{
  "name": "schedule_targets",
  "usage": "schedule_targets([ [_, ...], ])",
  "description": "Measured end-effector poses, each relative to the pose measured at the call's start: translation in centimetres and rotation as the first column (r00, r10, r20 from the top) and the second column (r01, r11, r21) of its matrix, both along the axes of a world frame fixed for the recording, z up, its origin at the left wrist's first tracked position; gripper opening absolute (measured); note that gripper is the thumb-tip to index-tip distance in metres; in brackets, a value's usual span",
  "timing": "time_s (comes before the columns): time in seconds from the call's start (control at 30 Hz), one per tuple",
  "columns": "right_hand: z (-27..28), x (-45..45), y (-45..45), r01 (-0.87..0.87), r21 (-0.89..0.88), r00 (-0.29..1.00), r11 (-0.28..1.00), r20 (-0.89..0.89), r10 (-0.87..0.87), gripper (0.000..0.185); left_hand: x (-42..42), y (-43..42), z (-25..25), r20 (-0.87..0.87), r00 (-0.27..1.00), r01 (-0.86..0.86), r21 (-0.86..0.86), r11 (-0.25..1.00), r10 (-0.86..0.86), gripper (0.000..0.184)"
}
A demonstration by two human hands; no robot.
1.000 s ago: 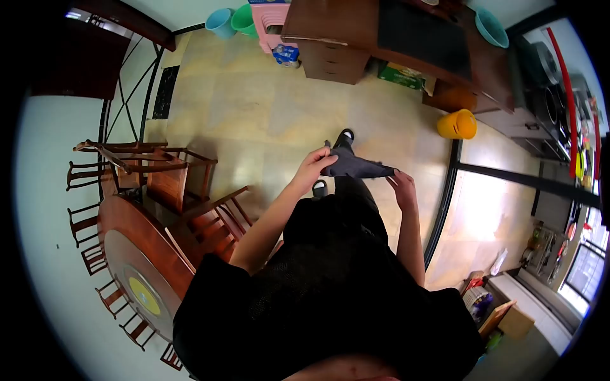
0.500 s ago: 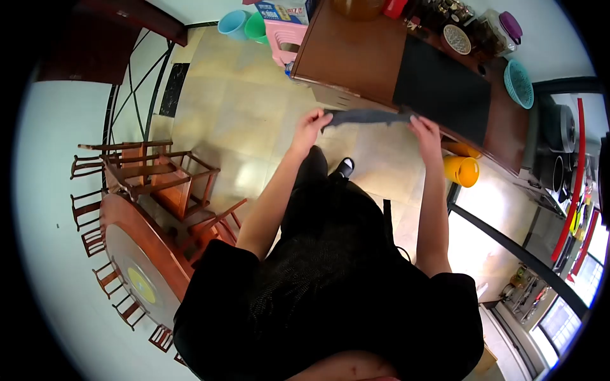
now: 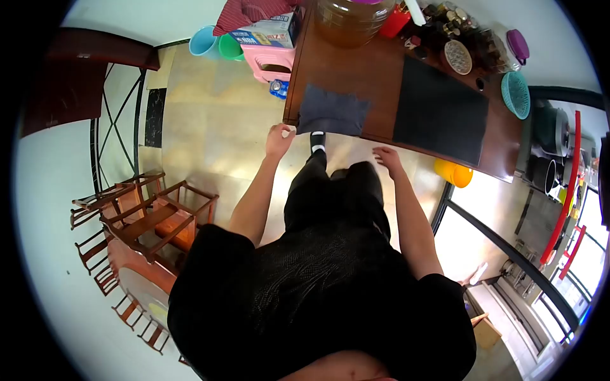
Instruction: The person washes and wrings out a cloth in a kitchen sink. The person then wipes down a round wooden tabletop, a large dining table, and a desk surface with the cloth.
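A dark grey-blue cloth (image 3: 333,112) lies spread on the brown desk (image 3: 349,70), near its left end, with its lower edge at the desk's front edge. My left hand (image 3: 280,140) is just left of and below the cloth, apart from it, its thumb and fingers curled so that they look pinched; nothing can be made out in them. My right hand (image 3: 388,158) is in front of the desk, right of the cloth and apart from it, its fingers spread and holding nothing.
A black mat (image 3: 441,111) covers the desk's right part, with a teal basket (image 3: 515,94), a large jar (image 3: 349,22) and bottles behind. A pink stool (image 3: 270,62) adjoins the desk's left side. A yellow bucket (image 3: 453,173) is at lower right. Wooden chairs (image 3: 159,219) stand at left.
The cloth was stretched between both hands and now lies on the desk, released. My hands have moved apart from it and lower in view. The desk has come closer.
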State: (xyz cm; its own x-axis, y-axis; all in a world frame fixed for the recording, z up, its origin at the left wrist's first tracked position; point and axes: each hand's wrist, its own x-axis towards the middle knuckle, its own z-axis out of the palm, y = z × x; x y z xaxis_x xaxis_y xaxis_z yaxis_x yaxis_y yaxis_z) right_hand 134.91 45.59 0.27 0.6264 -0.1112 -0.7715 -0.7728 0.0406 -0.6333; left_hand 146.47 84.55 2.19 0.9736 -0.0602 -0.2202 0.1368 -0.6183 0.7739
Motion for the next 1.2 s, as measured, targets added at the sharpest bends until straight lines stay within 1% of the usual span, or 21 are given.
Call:
schedule_targets([
  [0.03, -1.3, -1.3, 0.2, -0.025, 0.021, 0.991, 0.999, -0.129, 0.027, 0.024, -0.1, 1.0, -1.4, -0.003, 0.997, -0.071, 0.068, 0.995, 0.071, 0.020],
  [0.07, -1.1, -2.4, 1.0, -0.011, 0.028, 0.983, 1.000, -0.182, 0.016, 0.024, 0.2, 1.6, -2.2, 0.003, 0.991, -0.135, 0.133, 0.982, 0.136, 0.022],
  [0.13, -0.1, -4.2, 1.6, 0.010, 0.028, 0.961, 1.000, -0.276, -0.002, 0.022, 1.0, 0.9, -1.1, 0.100, 0.995, 0.002, 0.170, 0.986, -0.019, 0.024],
  [0.17, -1.1, -5.7, 1.4, 0.056, 0.023, 0.972, 0.998, -0.230, -0.049, 0.023, 1.6, 0.0, -0.4, 0.149, 0.985, 0.062, 0.187, 0.980, -0.091, 0.025],
  [0.23, -2.0, -8.9, 0.7, 0.050, -0.026, 0.997, 0.998, 0.066, -0.048, 0.022, 2.8, -2.7, -0.2, 0.194, 0.950, 0.215, 0.157, 0.964, -0.244, 0.026],
  [0.27, -1.6, -9.6, 0.1, 0.133, -0.016, 0.988, 0.991, -0.081, -0.134, 0.022, 3.4, -4.6, -0.2, 0.236, 0.917, 0.298, 0.133, 0.945, -0.322, 0.030],
  [0.33, -0.3, -10.1, -0.1, 0.316, -0.031, 0.882, 0.948, -0.359, -0.305, 0.022, 4.4, -8.6, -0.9, 0.300, 0.848, 0.410, 0.151, 0.900, -0.437, 0.032],
  [0.37, 2.0, -9.5, 0.1, 0.242, -0.092, 0.876, 0.966, -0.407, -0.259, 0.021, 5.0, -10.5, -1.1, 0.316, 0.812, 0.472, 0.137, 0.871, -0.490, 0.038],
  [0.43, 3.8, -9.5, -0.6, 0.163, -0.115, 0.894, 0.980, -0.403, -0.196, 0.022, 5.8, -13.3, -2.2, 0.318, 0.689, 0.600, 0.253, 0.759, -0.651, 0.046],
  [0.53, 5.8, -8.9, -1.1, 0.249, -0.152, 0.894, 0.957, -0.345, -0.287, 0.023, 7.1, -13.6, -4.8, 0.235, 0.543, 0.738, 0.325, 0.592, -0.806, 0.050],
  [0.57, 6.4, -8.6, -1.1, 0.275, -0.170, 0.890, 0.946, -0.327, -0.317, 0.023, 8.3, -12.8, -6.0, 0.214, 0.451, 0.793, 0.350, 0.499, -0.866, 0.050],
  [0.63, 7.0, -8.2, -1.4, 0.248, -0.181, 0.896, 0.952, -0.330, -0.296, 0.024, 11.8, -11.3, -6.8, 0.245, 0.304, 0.836, 0.395, 0.381, -0.921, 0.049],
  [0.7, 7.4, -8.3, -1.5, 0.242, -0.173, 0.915, 0.955, -0.286, -0.283, 0.024, 17.6, -10.3, -4.6, 0.127, 0.449, 0.797, 0.390, 0.461, -0.884, 0.049],
  [0.77, 8.0, -9.3, -1.2, 0.262, -0.172, 0.907, 0.950, -0.291, -0.303, 0.026, 23.6, -9.8, -4.1, 0.067, 0.690, 0.619, 0.461, 0.636, -0.720, 0.047],
  [0.8, 8.2, -10.0, -1.1, 0.272, -0.167, 0.901, 0.948, -0.301, -0.312, 0.026, 25.7, -9.4, -6.8, 0.216, 0.761, 0.433, 0.532, 0.727, -0.612, 0.049],
  [0.83, 7.8, -9.8, -1.3, 0.279, -0.163, 0.901, 0.946, -0.295, -0.317, 0.026, 27.8, -9.7, -9.1, 0.384, 0.786, 0.214, 0.567, 0.796, -0.485, 0.050],
  [0.93, 7.0, -12.4, -0.5, 0.298, -0.164, 0.859, 0.940, -0.384, -0.339, 0.027, 29.4, -12.9, -11.3, 0.472, 0.834, -0.039, 0.568, 0.822, -0.286, 0.053],
  [1.03, 6.8, -13.8, 0.8, 0.311, -0.144, 0.831, 0.940, -0.439, -0.342, 0.026, 25.8, -16.7, -9.5, 0.348, 0.811, 0.206, 0.584, 0.785, -0.471, 0.056],
  [1.1, 6.6, -13.8, 1.5, 0.319, -0.109, 0.815, 0.941, -0.475, -0.332, 0.026, 21.4, -19.4, -8.1, 0.273, 0.781, 0.394, 0.482, 0.783, -0.561, 0.055],
  [1.17, 5.9, -13.7, 2.0, 0.283, -0.086, 0.812, 0.955, -0.509, -0.286, 0.026, 15.6, -21.4, -8.7, 0.220, 0.682, 0.585, 0.409, 0.701, -0.698, 0.053],
  [1.2, 5.6, -13.4, 2.0, 0.267, -0.084, 0.823, 0.960, -0.499, -0.272, 0.026, 13.3, -21.7, -7.3, 0.155, 0.626, 0.681, 0.369, 0.632, -0.764, 0.052],
])
